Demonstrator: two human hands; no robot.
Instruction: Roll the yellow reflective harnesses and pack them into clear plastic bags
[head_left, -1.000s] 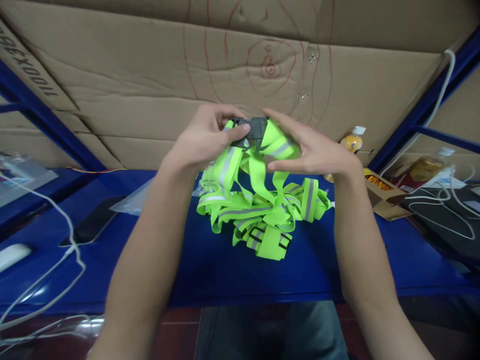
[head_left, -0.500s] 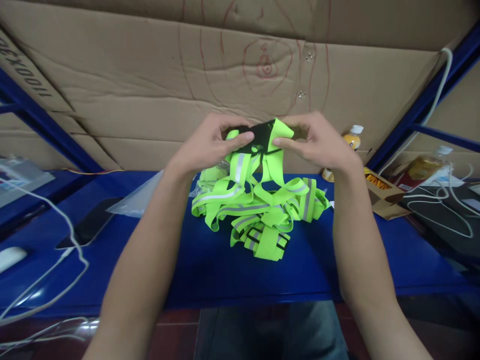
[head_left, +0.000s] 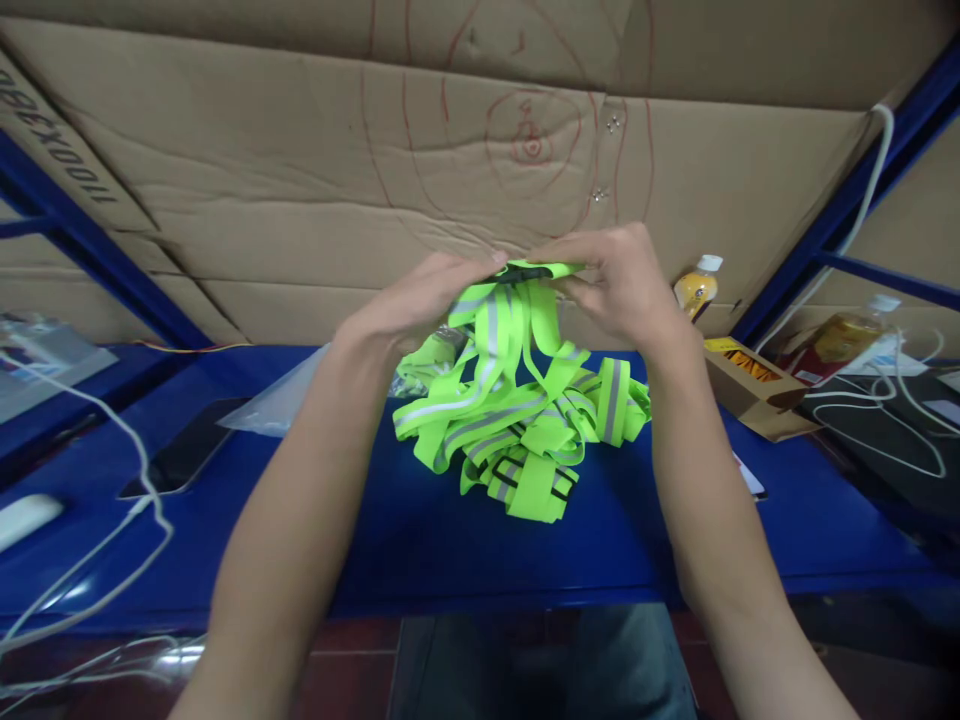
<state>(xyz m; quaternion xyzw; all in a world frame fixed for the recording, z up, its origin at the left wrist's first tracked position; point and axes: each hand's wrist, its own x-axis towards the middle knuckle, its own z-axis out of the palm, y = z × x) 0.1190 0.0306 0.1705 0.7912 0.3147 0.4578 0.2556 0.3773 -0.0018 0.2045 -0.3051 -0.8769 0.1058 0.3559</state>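
Observation:
Both my hands hold up one end of a bundle of neon-green reflective straps (head_left: 491, 400) with silver stripes. My left hand (head_left: 431, 292) is closed on the left of the raised part, its fingers partly hidden behind it. On the other side, my right hand (head_left: 615, 275) pinches a green strap end. Between them a dark black piece (head_left: 521, 272) shows edge-on; I cannot make out its exact form. The other straps hang down into a loose heap on the blue table, where black slide buckles (head_left: 534, 478) lie at the front.
A clear plastic bag (head_left: 277, 400) and a dark phone (head_left: 187, 445) lie left on the blue table (head_left: 495, 570). At right stand a yellow-labelled bottle (head_left: 697, 287) and an open cardboard box (head_left: 754, 388). A cardboard wall (head_left: 300, 150) rises behind; white cables (head_left: 150, 520) run at left.
My hands have turned the raised part so the black piece now shows edge-on instead of flat. They have come slightly closer together, and the hanging straps have shifted.

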